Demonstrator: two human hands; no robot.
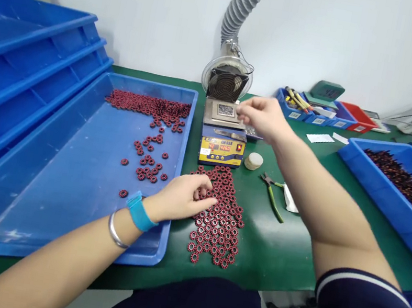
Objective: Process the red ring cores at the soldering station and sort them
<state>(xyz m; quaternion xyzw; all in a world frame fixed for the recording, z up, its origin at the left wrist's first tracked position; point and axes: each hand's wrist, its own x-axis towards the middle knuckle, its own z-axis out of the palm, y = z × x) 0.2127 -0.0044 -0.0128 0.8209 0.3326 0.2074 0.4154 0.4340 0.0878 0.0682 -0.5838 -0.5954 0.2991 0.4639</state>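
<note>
Before me stands a blue and yellow solder pot (222,149) with red lit digits and a square of grey metal (226,110) in its top plate. My right hand (262,116) is at the right edge of that plate, fingertips pinched together; whatever they hold is too small to make out. Nearer to me, many small red and black toothed rings (217,225) lie flat in a long patch. My left hand (186,195), wearing a turquoise wristband, hovers over the patch's left side, thumb and curled fingers apart.
A large blue tray (98,220) of more rings stands left, beside stacked blue trays (40,56). Right of the pot are a round pale block (253,161) and green-handled cutters (275,203). Farther right sits a blue tray (351,164) of dark copper parts. A duct (241,11) hangs behind.
</note>
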